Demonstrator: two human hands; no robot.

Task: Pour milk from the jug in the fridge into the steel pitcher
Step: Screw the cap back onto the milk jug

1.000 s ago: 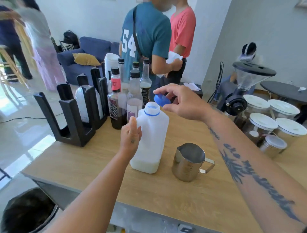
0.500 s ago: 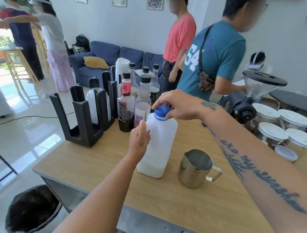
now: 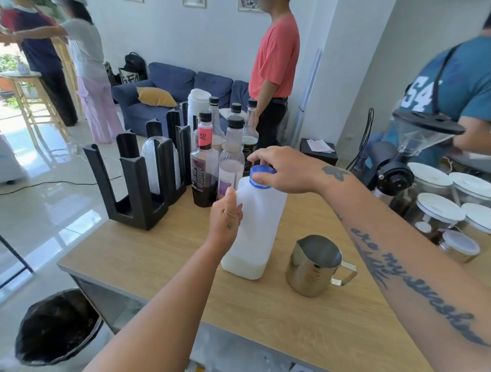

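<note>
Room behind the work surface. White walls carry framed pictures cut off by the upper edge; a projecting wall corner stands right of centre, with a small dark side table at its foot. The floor is pale and glossy, mirroring strong daylight from an opening at far left, where greenery shows. A blue sofa with a mustard cushion sits against the back wall, a black backpack by its left end. A tall light-wood table stands near the opening. Foreground: wood-topped counter; below its left corner, a black-lined bin. A dark cable crosses the floor.
</note>
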